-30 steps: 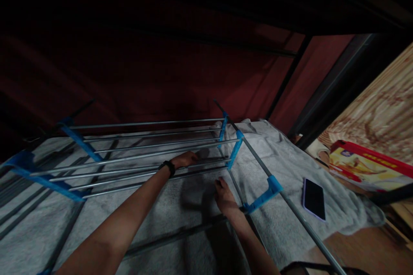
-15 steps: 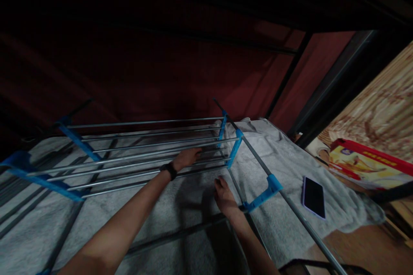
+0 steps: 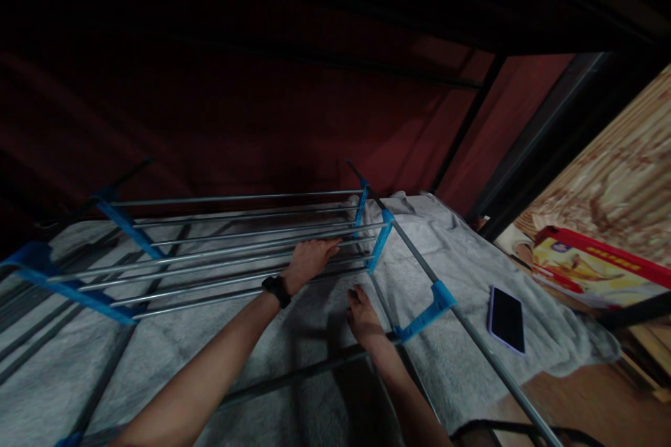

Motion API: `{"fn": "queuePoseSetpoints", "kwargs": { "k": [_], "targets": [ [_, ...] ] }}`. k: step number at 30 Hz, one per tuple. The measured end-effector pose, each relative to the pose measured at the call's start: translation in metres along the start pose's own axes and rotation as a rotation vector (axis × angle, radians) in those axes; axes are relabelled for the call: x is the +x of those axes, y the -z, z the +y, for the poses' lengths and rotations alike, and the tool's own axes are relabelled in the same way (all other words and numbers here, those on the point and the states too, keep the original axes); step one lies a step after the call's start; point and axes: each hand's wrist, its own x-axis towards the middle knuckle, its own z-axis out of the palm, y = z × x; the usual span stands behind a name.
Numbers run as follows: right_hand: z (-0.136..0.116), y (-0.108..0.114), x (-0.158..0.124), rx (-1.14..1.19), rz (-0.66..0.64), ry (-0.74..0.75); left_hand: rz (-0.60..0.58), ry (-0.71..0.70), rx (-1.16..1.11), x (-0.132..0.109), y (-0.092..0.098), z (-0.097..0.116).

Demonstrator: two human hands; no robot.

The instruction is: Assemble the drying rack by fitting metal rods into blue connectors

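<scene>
A partly assembled rack (image 3: 210, 256) of metal rods and blue plastic brackets stands on a grey blanket. My left hand (image 3: 310, 260), with a black watch at its wrist, is closed over a metal rod (image 3: 256, 260) near the right-hand brackets. One finger points right along the rods, and the other fingertips are hidden. Lower and to the right, my right hand (image 3: 363, 318) is held with loosely bent fingers, nothing visible in them. A blue bracket (image 3: 427, 314) on the long side pole (image 3: 490, 356) lies just right of that wrist.
A phone (image 3: 507, 320) lies face up on the grey blanket (image 3: 451, 251) at the right. Beyond it is a red and yellow box (image 3: 597, 269). Dark frame bars (image 3: 466, 126) and a dark red wall (image 3: 262, 133) rise behind the rack.
My left hand has shifted right along the rods, towards the right-hand brackets. My right hand stays almost where it was.
</scene>
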Motion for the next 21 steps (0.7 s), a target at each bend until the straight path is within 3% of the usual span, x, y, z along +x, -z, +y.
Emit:
{"fn": "queuePoseSetpoints", "kwargs": {
  "k": [5,12,21],
  "targets": [
    [0.002,-0.003,0.001,0.009,0.012,-0.012,0.057,-0.13,0.036,-0.004,0.0,0.011],
    [0.003,-0.005,0.003,0.025,0.017,0.009,0.09,-0.114,0.034,-0.004,0.0,0.021],
    [0.004,-0.01,0.001,0.029,0.095,0.025,0.035,-0.149,0.037,0.01,-0.001,0.035]
  ]
}}
